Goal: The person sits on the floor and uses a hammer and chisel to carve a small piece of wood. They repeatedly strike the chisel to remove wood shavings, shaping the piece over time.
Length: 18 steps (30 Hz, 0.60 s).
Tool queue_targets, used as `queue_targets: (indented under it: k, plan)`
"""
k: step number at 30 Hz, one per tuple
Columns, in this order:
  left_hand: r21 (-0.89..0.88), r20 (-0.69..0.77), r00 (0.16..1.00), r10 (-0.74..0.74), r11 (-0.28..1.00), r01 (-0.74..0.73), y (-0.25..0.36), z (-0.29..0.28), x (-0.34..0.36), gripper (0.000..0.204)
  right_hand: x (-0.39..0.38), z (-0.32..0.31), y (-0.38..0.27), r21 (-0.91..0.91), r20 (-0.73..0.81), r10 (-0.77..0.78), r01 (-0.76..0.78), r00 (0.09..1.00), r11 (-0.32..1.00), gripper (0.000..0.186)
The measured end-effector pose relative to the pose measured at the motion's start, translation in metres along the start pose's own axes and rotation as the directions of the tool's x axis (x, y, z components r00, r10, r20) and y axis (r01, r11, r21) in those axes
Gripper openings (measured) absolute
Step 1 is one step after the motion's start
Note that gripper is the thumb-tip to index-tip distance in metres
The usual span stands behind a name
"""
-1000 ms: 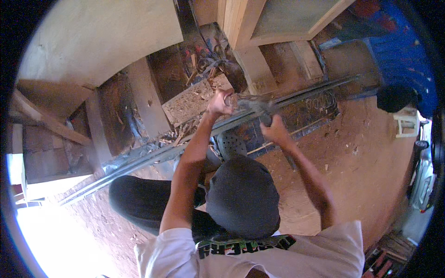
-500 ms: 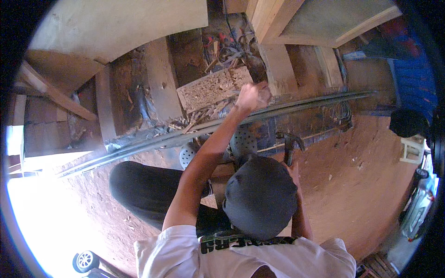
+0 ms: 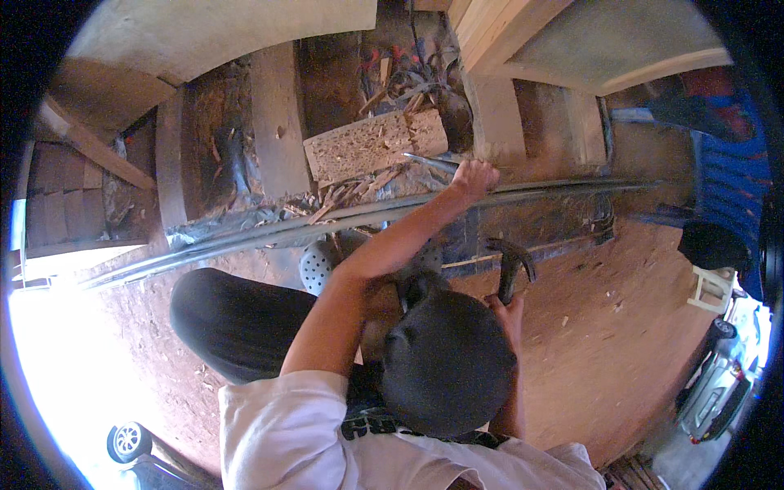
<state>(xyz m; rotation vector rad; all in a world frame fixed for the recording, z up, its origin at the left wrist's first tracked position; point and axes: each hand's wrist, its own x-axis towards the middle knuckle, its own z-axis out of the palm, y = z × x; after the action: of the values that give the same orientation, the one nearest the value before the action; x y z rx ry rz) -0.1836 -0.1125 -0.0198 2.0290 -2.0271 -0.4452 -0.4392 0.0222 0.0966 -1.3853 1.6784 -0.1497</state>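
A pale wooden block [image 3: 359, 147] with a pitted, chipped face lies among wood splinters beyond the long metal bars. My left hand [image 3: 476, 177] is closed around a narrow metal chisel [image 3: 433, 162], whose tip points left across the block's near right part. Whether the tip touches the wood I cannot tell. Lower and to the right, my right hand [image 3: 508, 314] grips the handle of a claw hammer [image 3: 513, 265], head up and apart from the chisel. The dark cap hides part of my right forearm.
Long metal bars [image 3: 327, 220] run across in front of the block. Wooden posts [image 3: 278, 122] and boards stand beyond, with splinters [image 3: 335, 200] between. A blue slatted surface [image 3: 735, 188], a small pale stool [image 3: 709, 290] and a vehicle [image 3: 714, 392] are at the right.
My left hand has moved right and slightly nearer, and the chisel, hidden in the earlier blur, now shows. My right hand still holds the hammer in about the same place. The view has shifted slightly.
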Motion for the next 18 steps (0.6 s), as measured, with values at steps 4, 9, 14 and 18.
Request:
queue_targets:
  k: [4,9,14,18]
  plan:
    - [-0.115,-0.1,0.994,-0.054,0.992,0.043,-0.009,-0.049,-0.032,0.02,-0.008,0.002,-0.01,0.08,0.04,0.044,-0.047,0.998,0.996,0.02]
    - [-0.256,-0.4,0.915,-0.057,0.965,-0.052,-0.025,-0.108,-0.058,0.027,0.002,0.022,-0.01,0.123,0.031,-0.016,0.012,0.999,0.992,0.017]
    - [-0.283,-0.684,0.729,-0.025,0.93,-0.233,-0.047,-0.114,-0.052,0.026,0.015,0.039,0.003,0.25,0.05,-0.209,0.191,0.977,0.949,0.021]
    - [-0.351,-0.668,0.74,-0.079,0.91,-0.22,-0.068,-0.095,-0.046,0.026,0.021,0.036,0.016,0.1,0.099,-0.198,0.188,0.975,0.977,0.023]
